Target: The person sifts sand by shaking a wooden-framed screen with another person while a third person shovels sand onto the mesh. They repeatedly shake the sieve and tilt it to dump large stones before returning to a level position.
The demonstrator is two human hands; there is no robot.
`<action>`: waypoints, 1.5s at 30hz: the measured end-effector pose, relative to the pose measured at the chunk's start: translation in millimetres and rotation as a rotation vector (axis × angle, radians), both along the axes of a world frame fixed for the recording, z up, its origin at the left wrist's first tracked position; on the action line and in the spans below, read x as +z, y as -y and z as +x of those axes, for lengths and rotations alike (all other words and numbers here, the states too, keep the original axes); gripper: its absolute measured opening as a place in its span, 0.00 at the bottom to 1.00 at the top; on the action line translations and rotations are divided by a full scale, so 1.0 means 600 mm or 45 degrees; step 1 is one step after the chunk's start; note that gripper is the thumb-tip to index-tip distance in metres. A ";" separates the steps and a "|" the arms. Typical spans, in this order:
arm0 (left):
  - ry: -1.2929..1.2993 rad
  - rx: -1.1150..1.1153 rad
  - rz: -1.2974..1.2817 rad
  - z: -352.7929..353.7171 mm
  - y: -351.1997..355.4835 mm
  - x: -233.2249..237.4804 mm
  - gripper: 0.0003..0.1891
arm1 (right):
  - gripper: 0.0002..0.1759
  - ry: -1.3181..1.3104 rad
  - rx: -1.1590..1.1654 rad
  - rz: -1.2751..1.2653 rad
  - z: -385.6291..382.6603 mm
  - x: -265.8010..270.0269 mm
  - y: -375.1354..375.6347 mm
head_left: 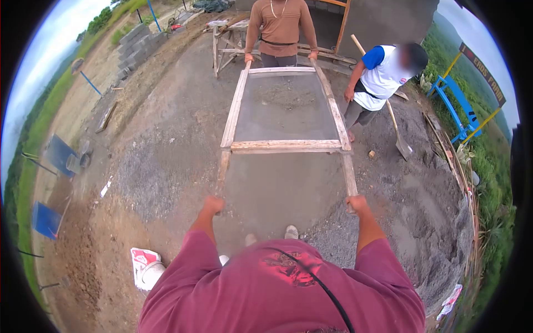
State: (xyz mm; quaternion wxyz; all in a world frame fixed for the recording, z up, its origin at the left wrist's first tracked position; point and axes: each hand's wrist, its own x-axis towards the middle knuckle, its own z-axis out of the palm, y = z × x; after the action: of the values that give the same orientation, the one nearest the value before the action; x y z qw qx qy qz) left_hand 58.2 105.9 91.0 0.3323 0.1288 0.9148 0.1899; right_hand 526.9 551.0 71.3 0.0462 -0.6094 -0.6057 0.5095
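Note:
A wooden-framed sand sieve (286, 145) with fine mesh hangs in front of me, its long side rails serving as handles. My left hand (213, 204) is closed round the end of the left rail. The end of the right rail is wrapped by my right hand (357, 203). At the far end, a person in a brown top (280, 30) grips the other two handles. Some coarse bits of material (286, 94) lie on the mesh towards that end. Below it, grey sand or cement covers the ground.
To the right, a person in a white and blue shirt (383, 75) stands by a shovel (401, 145) and a gravel heap (422, 222). Blue containers (46, 220) and a white sack (146, 268) lie left. Concrete blocks (136, 47) are stacked behind; a blue chair (458, 105) stands far right.

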 end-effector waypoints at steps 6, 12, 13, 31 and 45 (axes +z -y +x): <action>0.207 0.127 -0.164 0.223 0.283 -0.072 0.21 | 0.21 0.330 0.035 -0.018 0.223 -0.081 0.342; 0.075 -0.927 -0.713 0.174 0.286 -0.173 0.16 | 0.18 0.330 0.020 0.053 0.190 -0.075 0.306; 0.072 -0.788 -0.644 0.152 0.262 -0.196 0.16 | 0.17 0.293 0.137 -0.003 0.153 -0.033 0.274; 0.240 0.170 -0.008 0.143 0.169 -0.069 0.19 | 0.17 0.342 0.065 0.110 0.133 -0.061 0.227; 0.037 0.143 -0.150 -0.134 0.142 -0.010 0.17 | 0.10 -0.117 -0.102 -0.211 -0.116 -0.008 0.231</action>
State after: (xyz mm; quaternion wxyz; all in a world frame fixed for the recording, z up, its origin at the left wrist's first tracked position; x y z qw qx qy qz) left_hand -22.4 20.5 85.0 0.3413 0.0548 0.9253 0.1559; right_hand 457.2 412.1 66.7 0.0436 -0.6109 -0.5340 0.5829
